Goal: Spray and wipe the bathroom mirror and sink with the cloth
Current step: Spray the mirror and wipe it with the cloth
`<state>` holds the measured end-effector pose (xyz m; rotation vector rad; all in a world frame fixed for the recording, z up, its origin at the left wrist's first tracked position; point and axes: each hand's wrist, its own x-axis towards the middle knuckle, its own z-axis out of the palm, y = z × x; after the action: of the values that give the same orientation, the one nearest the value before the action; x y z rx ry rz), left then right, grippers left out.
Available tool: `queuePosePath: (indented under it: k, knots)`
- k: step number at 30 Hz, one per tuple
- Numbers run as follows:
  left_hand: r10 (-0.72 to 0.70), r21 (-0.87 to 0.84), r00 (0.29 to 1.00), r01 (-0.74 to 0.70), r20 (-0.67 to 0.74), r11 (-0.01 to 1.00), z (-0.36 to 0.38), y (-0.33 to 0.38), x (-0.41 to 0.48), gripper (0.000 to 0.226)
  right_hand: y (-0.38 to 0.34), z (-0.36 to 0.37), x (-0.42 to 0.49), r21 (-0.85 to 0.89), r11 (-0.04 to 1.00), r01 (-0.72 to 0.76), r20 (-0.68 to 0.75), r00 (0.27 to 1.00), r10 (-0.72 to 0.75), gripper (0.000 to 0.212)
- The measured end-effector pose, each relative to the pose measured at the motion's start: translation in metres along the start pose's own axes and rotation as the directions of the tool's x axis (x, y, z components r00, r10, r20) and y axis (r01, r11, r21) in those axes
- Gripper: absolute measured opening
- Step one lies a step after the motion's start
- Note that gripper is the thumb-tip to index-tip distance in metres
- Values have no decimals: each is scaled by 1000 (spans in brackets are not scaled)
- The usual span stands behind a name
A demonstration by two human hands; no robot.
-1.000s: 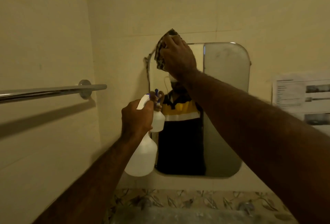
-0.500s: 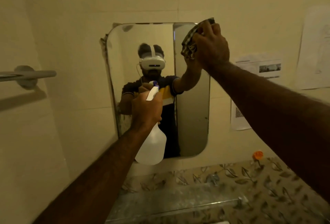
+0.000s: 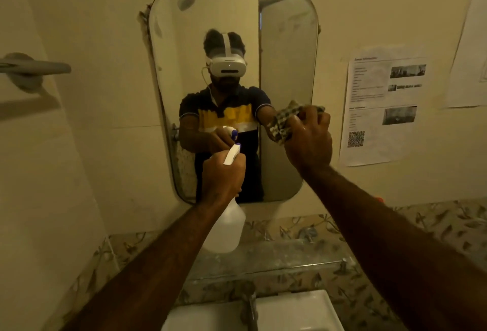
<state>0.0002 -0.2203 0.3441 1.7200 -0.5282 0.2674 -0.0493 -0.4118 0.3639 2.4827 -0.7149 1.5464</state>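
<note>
A rounded rectangular mirror (image 3: 287,48) hangs on the tiled wall in front of me. My right hand (image 3: 308,140) presses a checked cloth (image 3: 283,123) against the mirror's right edge, about halfway down. My left hand (image 3: 222,175) grips the neck of a white spray bottle (image 3: 224,227) with its nozzle pointed at the lower middle of the glass. A white sink (image 3: 295,309) with a metal tap (image 3: 251,304) sits at the bottom edge of the view.
A glass shelf (image 3: 276,259) on metal brackets runs between mirror and sink. A towel rail (image 3: 34,68) sticks out from the left wall. Printed sheets (image 3: 382,104) are stuck to the wall right of the mirror. A small orange object (image 3: 379,199) shows beside my right forearm.
My right hand has slid the cloth from the mirror's top left to its top right, then down its right edge to mid-height. My view has swung to face the mirror and tilted down, bringing the sink into sight.
</note>
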Motion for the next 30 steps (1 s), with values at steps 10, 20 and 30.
queuePosePath:
  k: [10, 20, 30]
  knots:
    - [-112, 37, 993, 111, 31, 993, -15, -52, -11, 23, -7, 34, -98, 120, 940, -321, 241, 928, 286, 20]
    - [-185, 78, 979, 192, -85, 978, -46, -81, -2, 29, -90, 47, -128, 245, 664, -707, 390, 699, 600, 36]
    - [-207, 133, 957, 236, -202, 963, -111, -104, 15, 21, -191, 67, -133, 268, 584, -766, 442, 636, 632, 52]
